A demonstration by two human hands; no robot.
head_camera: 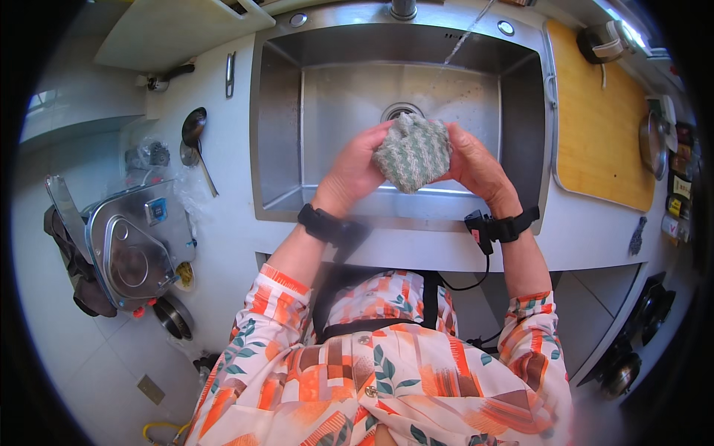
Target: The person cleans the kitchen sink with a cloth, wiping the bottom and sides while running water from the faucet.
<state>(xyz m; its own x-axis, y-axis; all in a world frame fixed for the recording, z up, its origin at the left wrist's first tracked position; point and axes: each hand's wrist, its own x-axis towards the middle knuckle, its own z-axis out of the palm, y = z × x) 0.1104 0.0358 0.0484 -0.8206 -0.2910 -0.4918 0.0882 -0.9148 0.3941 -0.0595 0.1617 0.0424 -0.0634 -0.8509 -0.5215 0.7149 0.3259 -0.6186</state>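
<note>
Between my two hands is a bunched green-and-white striped cloth [414, 153], held above the basin of a stainless steel sink [346, 111]. My left hand [357, 164] grips its left side, and my right hand [477, 159] grips its right side. The fingertips are mostly hidden behind the cloth. Just beyond the cloth, the sink drain [400, 109] is partly covered by it. A thin stream of water [466, 36] runs into the basin at the upper right, apart from the cloth and both hands.
Right of the sink lies a wooden cutting board [599, 122]. A ladle [195, 127] and a peeler [230, 75] rest on the left counter [231, 150]. Farther left stands a clear-lidded container [136, 251]. A dark scouring pad [637, 237] sits near the right counter edge.
</note>
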